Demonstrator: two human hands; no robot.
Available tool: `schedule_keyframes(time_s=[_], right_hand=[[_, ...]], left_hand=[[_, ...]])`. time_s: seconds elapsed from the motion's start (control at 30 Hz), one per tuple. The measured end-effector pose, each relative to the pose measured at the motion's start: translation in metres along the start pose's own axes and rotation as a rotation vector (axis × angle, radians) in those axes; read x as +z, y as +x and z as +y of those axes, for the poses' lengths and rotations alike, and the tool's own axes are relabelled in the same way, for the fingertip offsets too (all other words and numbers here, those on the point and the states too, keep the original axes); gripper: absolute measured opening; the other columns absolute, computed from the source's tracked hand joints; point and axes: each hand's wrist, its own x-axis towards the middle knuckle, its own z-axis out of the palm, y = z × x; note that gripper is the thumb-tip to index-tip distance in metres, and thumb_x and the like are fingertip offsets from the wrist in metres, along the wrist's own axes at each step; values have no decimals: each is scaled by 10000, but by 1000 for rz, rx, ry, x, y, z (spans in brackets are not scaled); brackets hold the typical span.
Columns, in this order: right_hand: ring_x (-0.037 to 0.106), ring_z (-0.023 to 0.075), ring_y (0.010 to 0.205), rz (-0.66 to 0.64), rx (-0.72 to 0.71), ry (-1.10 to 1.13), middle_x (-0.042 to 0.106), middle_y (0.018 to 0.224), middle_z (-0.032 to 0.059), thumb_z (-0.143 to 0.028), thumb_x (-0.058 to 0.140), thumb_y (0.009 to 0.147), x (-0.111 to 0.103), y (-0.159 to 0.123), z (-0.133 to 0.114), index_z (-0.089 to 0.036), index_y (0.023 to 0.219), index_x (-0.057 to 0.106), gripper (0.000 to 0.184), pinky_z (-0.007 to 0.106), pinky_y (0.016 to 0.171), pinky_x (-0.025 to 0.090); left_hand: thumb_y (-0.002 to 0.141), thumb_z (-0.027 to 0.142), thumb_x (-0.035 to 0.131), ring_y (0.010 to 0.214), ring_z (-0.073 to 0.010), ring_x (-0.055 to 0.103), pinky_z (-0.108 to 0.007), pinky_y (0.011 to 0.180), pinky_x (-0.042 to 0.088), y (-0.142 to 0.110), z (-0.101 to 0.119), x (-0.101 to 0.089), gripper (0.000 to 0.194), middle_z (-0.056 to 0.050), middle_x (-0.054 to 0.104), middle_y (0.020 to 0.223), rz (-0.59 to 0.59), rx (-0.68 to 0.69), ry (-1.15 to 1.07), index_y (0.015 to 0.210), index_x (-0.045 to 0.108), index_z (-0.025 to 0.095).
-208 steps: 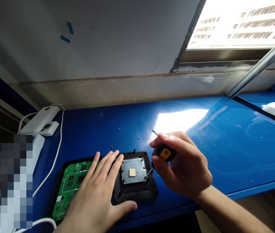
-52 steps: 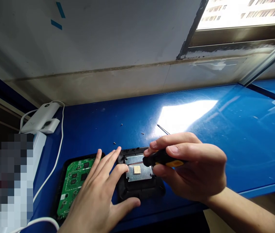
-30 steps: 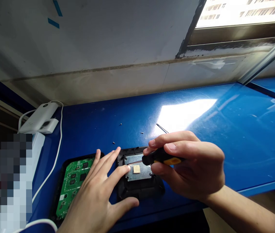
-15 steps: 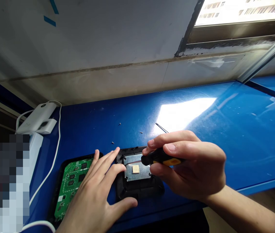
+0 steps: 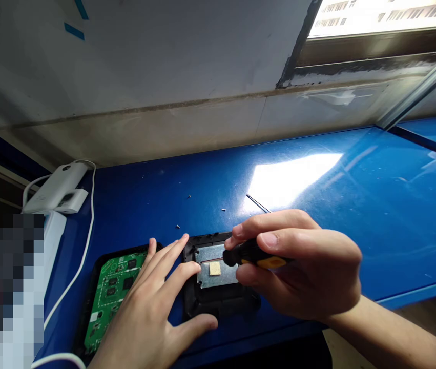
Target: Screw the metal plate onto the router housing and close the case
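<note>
Head view: screwdriver point(image 5: 246, 251) at lower centre, over the metal plate point(image 5: 221, 281) in the black cover point(image 5: 221, 303). Right hand point(image 5: 302, 266) pinches its handle between thumb and fingers; shaft runs left, just above the small cream pad point(image 5: 214, 268) in frame. Left hand point(image 5: 154, 294) spread, index fingertip at the plate's left edge by the screwdriver tip — can't tell if it touches the tip.

Handling: screwdriver looks light and rigid, best held by its thick black-and-yellow handle. Cover probably light, stiff plastic, likely to skid on the glossy blue table point(image 5: 356, 215); hold by the rim. Plate reads thin but stiff, so take it by the edges. Pad looks soft, easily dented — keep fingers off. Circuit board point(image 5: 116, 282) at lower left, partly behind the left hand, looks fragile; take it by its black frame.

Three loose screws point(image 5: 189, 196) point(image 5: 223, 209) point(image 5: 178, 226) near the middle, tiny, apt to roll; fingertips or tweezers only. Thin dark tool point(image 5: 258, 203) right of them, partly behind the right hand, maybe tweezers.
</note>
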Motion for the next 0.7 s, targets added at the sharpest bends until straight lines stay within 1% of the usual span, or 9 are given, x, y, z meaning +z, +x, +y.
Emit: schedule_keyframes(time_s=[0.1, 0.17, 0.27, 0.37, 0.47, 0.57, 0.7], right_hand=[[780, 148, 723, 7, -22, 19, 756, 1061, 85, -109, 786, 884, 1, -1, 2, -174, 1208, 638, 362, 245, 655, 695], [779, 144, 752, 57, -34, 18, 744, 1068, 89, -119, 802, 877, 2, -3, 4, -159, 1199, 636, 364, 231, 672, 693], [786, 165, 875, 107, -36, -1, 730, 1072, 87, -127, 810, 873, 4, -5, 6, -163, 1203, 632, 376, 243, 744, 702], [780, 189, 951, 72, -26, -9, 717, 1072, 82, -111, 805, 871, 3, -4, 7, -179, 1231, 616, 412, 289, 785, 712], [775, 198, 962, 60, -19, -5, 711, 1076, 79, -82, 805, 859, 3, -4, 7, -181, 1260, 599, 462, 311, 784, 714], [773, 192, 950, 89, -10, 22, 710, 1089, 79, -60, 807, 847, 3, -5, 8, -172, 1267, 597, 483, 300, 761, 712], [773, 192, 951, 93, 2, 53, 710, 1101, 82, -47, 806, 840, 4, -5, 8, -166, 1266, 602, 486, 286, 726, 712]], left_hand=[[876, 559, 767, 1450, -418, 506, -705, 1151, 358, 1, 0, -1, 447, -145, 560, 1577, -3, 1, 2, 1228, 689, 296], [873, 555, 771, 1449, -423, 506, -710, 1148, 355, 1, 1, -1, 429, -149, 558, 1577, 0, 3, -2, 1205, 699, 293], [872, 549, 776, 1447, -426, 506, -719, 1140, 355, 0, 0, -1, 400, -157, 562, 1571, 6, 9, -6, 1168, 705, 289], [880, 564, 762, 1448, -428, 505, -725, 1140, 348, -1, 0, 0, 395, -171, 557, 1572, 8, 14, -10, 1151, 701, 283], [882, 570, 758, 1444, -425, 513, -719, 1151, 341, -1, 0, 0, 392, -165, 554, 1577, 4, 7, -27, 1149, 706, 289], [857, 546, 794, 1451, -420, 507, -712, 1172, 321, 0, 2, 0, 389, -149, 552, 1583, 13, -23, -50, 1144, 713, 296], [837, 539, 815, 1460, -419, 497, -713, 1182, 307, -1, 2, 1, 391, -139, 554, 1583, 23, -46, -72, 1131, 720, 300]])
